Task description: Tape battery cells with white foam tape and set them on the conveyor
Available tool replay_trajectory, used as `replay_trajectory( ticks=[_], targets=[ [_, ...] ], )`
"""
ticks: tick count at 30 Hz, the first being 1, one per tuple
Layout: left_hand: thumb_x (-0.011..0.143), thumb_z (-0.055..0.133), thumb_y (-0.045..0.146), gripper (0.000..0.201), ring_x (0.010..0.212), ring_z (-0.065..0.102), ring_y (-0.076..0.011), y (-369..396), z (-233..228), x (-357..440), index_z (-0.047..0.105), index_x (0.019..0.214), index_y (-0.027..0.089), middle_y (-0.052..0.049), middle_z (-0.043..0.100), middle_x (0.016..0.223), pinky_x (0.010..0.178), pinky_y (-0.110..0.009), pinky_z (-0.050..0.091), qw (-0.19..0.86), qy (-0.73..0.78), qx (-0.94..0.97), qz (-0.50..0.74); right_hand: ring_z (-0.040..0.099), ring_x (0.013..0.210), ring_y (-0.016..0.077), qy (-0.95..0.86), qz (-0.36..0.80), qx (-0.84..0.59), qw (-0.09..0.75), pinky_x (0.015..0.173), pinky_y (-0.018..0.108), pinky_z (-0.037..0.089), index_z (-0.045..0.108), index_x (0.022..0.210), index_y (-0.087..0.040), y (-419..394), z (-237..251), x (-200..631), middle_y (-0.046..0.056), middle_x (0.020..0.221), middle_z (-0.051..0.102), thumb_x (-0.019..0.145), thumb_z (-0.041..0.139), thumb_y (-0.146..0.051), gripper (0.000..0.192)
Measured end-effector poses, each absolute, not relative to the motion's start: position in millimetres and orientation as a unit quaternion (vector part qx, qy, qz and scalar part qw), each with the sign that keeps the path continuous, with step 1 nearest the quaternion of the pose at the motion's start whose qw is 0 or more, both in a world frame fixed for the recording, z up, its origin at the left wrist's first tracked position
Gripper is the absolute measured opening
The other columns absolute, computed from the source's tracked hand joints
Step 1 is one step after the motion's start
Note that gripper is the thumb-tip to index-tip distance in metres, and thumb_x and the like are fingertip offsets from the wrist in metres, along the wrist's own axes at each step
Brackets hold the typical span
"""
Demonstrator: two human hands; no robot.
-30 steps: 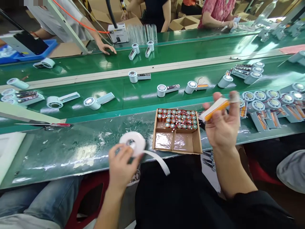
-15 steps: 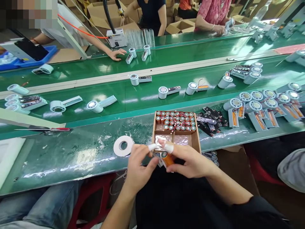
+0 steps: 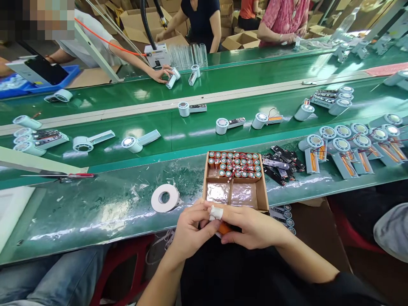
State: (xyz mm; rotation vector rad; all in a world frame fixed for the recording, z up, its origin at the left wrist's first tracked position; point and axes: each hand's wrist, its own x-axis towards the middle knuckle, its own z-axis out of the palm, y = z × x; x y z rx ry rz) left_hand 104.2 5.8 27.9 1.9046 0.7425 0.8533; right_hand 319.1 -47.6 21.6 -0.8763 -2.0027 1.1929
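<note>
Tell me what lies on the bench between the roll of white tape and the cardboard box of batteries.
In the head view, nothing stands between the roll of white tape and the cardboard box: only bare green bench under wrinkled clear film.

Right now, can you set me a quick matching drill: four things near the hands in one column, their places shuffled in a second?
1 orange battery
2 tape roll
3 cardboard box
4 circuit boards

a right of the box, on the bench
b between both hands
c flat on the bench, left of the box
d just beyond the hands

Pairs: 1-b, 2-c, 3-d, 4-a
</note>
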Motion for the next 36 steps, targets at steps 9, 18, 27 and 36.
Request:
replay_trajectory(
  ticks=[9, 18, 27, 36],
  targets=[
    [0.094, 0.067, 0.024, 0.021, 0.068, 0.048, -0.0159, 8.6, 31.0, 94.7, 0.071, 0.074, 0.021, 0.001, 0.049, 0.06, 0.061, -0.032, 0.04, 0.401, 0.313, 0.74, 0.441, 0.072, 0.088, 0.0178, -0.687, 0.539, -0.39, 0.292, 0.084, 0.029, 0.056, 0.041, 0.158, -0.027, -48.3, 25.0, 310.0, 0.002, 0.106, 0.077, 0.092, 0.077, -0.028, 0.075],
    [0.088, 0.067, 0.012, 0.024, 0.071, 0.046, -0.0152, 7.6, 30.5, 95.9, 0.059, 0.067, 0.02, 0.001, 0.047, 0.062, 0.063, -0.03, 0.04, 0.286, 0.293, 0.804, 0.432, 0.059, 0.071, 0.0142, -0.732, 0.495, -0.414, 0.217, 0.065, 0.024, 0.039, 0.068, 0.095, -0.021, -46.1, 27.0, 305.5, -0.001, 0.081, 0.067, 0.094, 0.073, -0.029, 0.01],
    [0.098, 0.058, 0.045, 0.03, 0.085, 0.059, -0.0193, 127.4, 8.1, 68.3, 0.074, 0.096, 0.019, -0.006, 0.07, 0.091, 0.082, -0.035, 0.048, 0.269, 0.456, 0.778, 0.338, 0.072, 0.082, 0.0212, -0.47, 0.607, -0.432, 0.474, 0.079, 0.035, 0.061, 0.065, 0.129, -0.025, -55.6, 9.4, 326.5, 0.005, 0.096, 0.076, 0.097, 0.071, -0.04, 0.036],
    [0.1, 0.049, 0.04, 0.041, 0.132, 0.041, -0.0377, 286.0, 12.1, 17.8, 0.07, 0.128, 0.018, -0.014, 0.052, 0.152, 0.108, -0.052, 0.038, 0.0, 0.643, 0.765, 0.047, 0.074, 0.082, 0.0252, -0.547, 0.511, -0.476, 0.462, 0.084, 0.039, 0.065, 0.068, 0.125, -0.024, -52.7, -11.7, 323.6, 0.005, 0.087, 0.075, 0.097, 0.069, -0.046, 0.036]
  ],
)
